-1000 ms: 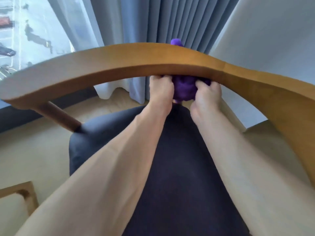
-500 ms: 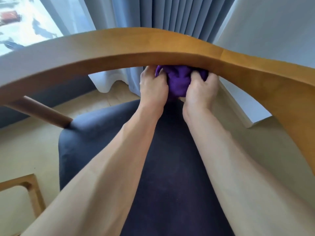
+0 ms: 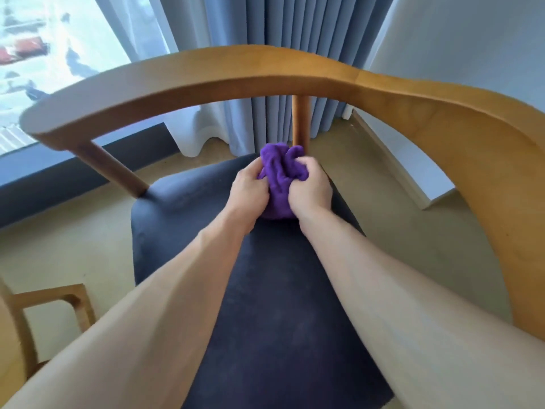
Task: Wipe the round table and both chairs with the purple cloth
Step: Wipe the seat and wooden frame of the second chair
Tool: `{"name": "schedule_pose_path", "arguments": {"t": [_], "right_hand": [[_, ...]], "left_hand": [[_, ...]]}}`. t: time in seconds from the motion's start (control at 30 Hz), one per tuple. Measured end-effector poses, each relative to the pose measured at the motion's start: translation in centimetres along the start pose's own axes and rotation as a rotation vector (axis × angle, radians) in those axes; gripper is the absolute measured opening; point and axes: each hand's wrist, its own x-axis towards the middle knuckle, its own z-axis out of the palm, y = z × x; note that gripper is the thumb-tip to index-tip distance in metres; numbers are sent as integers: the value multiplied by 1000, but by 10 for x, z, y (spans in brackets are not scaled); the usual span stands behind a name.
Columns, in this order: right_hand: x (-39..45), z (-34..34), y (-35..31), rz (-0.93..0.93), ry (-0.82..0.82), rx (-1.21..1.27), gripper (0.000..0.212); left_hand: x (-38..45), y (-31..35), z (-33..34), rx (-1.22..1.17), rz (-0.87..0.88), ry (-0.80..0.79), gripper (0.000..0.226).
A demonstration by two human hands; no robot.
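A wooden chair with a curved back rail and a dark blue seat cushion fills the view. The bunched purple cloth sits at the rear of the seat, at the foot of the middle back post. My left hand grips the cloth from the left and my right hand grips it from the right. Both sets of fingers curl into the fabric. The round table is out of view.
Blue-grey curtains hang behind the chair, with a window at the left and a white wall at the right. Part of another wooden frame stands at the lower left on the beige floor.
Both hands have come down with the cloth, from right under the curved back rail to the rear of the seat beside the middle post. The view tilted, showing more of the chair.
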Motion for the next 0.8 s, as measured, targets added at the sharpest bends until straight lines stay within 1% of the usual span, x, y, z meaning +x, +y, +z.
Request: {"name": "schedule_pose_path", "arguments": {"t": [0.1, 0.23, 0.33, 0.43, 0.53, 0.63, 0.7, 0.8], "right_hand": [[-55, 5, -1, 35, -116, -75, 36], [-151, 25, 9, 8, -296, -289, 35], [-216, 37, 15, 35, -375, -405, 39], [-269, 44, 12, 27, -358, -409, 38], [-321, 51, 11, -53, -292, -292, 37], [-364, 54, 11, -104, -240, -202, 39], [-386, 54, 11, -115, -196, -160, 37], [-417, 55, 5, -157, -172, -152, 29]], "left_hand": [[-52, -16, -30, -161, -79, -1, 46], [-142, -53, -69, -250, -177, 60, 54], [-210, -77, -98, -350, -262, 97, 52], [-264, -85, -122, -433, -280, 120, 47], [-304, -86, -144, -452, -224, 159, 46], [-331, -85, -160, -469, -204, 176, 46], [-349, -86, -167, -472, -161, 172, 47], [-381, -86, -171, -473, -65, 179, 45]]}}
